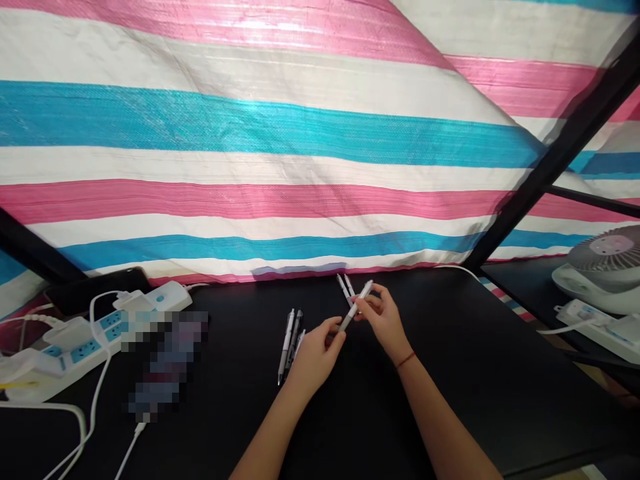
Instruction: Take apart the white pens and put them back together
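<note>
My left hand (315, 357) and right hand (383, 320) together, both pinching white pen (355, 306) above black tabletop (475, 373); loose pens (290, 343) just beside.

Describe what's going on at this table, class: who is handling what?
A person is handling pens over a black table. The right hand, with a red cord on its wrist, holds a white pen at a slant, and two pen ends stick up just behind it. The left hand sits by that pen's lower end, next to a small bunch of pens lying on the table. A power strip lies further left.
</note>
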Action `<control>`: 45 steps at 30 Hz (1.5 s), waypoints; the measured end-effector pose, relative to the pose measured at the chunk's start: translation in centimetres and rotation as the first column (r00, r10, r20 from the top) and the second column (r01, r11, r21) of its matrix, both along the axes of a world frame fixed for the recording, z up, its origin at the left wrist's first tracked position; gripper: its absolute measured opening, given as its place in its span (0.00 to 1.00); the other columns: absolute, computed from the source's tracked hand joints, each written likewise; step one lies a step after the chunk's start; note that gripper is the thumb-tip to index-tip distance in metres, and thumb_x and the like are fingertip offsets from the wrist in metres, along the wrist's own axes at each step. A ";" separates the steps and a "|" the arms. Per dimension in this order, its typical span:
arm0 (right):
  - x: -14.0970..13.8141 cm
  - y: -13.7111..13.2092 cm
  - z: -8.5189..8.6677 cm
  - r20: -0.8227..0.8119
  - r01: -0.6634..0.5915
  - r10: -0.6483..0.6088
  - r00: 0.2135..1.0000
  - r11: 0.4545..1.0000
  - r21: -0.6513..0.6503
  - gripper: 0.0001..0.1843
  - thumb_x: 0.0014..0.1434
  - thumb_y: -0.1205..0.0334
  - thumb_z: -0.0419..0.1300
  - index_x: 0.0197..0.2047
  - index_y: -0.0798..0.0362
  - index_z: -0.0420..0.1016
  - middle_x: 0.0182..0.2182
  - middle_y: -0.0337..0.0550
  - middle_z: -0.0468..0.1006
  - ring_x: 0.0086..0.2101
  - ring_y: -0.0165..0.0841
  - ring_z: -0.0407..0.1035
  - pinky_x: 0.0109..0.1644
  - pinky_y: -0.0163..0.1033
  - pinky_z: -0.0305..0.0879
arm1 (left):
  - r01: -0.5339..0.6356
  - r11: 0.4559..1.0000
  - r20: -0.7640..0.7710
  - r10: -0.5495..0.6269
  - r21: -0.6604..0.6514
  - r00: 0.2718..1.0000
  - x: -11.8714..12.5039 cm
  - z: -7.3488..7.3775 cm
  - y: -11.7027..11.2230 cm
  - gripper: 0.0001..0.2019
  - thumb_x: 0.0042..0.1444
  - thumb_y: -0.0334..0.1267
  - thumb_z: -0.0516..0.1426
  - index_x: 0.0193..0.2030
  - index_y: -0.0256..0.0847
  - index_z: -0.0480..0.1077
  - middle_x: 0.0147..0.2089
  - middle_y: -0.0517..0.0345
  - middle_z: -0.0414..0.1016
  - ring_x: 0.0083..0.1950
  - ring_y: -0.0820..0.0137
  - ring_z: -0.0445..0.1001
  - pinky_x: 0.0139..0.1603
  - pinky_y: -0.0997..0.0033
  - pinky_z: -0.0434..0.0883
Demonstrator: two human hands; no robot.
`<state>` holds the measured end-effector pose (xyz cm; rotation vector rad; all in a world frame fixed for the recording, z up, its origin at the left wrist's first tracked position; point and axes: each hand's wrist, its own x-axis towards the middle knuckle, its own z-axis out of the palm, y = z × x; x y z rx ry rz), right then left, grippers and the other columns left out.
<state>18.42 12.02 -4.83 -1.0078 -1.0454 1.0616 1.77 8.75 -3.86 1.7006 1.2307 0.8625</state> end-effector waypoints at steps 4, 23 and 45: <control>2.4 0.9 -0.3 -0.101 0.288 -0.280 0.955 0.955 0.076 0.29 0.53 0.52 0.62 0.55 0.48 0.56 0.36 0.42 0.78 0.36 0.35 0.74 0.38 0.43 0.74 | -0.085 0.995 -0.006 0.085 0.049 0.996 -0.4 0.1 0.4 0.17 0.58 0.44 0.50 0.50 0.41 0.69 0.44 0.55 0.77 0.39 0.68 0.75 0.42 0.69 0.71; 3.7 1.5 -1.3 0.218 0.327 -0.358 0.908 0.930 0.166 0.39 0.56 0.51 0.58 0.66 0.50 0.45 0.36 0.47 0.78 0.33 0.36 0.74 0.30 0.39 0.73 | -0.051 0.992 -0.110 0.064 0.119 0.992 -1.0 -0.1 0.5 0.14 0.60 0.41 0.49 0.47 0.43 0.71 0.39 0.58 0.78 0.37 0.69 0.77 0.41 0.69 0.72; 4.5 1.7 -1.3 0.762 0.377 -0.489 0.424 0.861 0.342 0.23 0.63 0.56 0.48 0.60 0.49 0.62 0.39 0.46 0.75 0.32 0.35 0.70 0.38 0.39 0.65 | -0.029 0.994 -0.141 0.044 0.109 0.989 -0.9 -0.3 0.4 0.13 0.60 0.40 0.48 0.46 0.44 0.71 0.40 0.56 0.78 0.40 0.68 0.76 0.44 0.69 0.71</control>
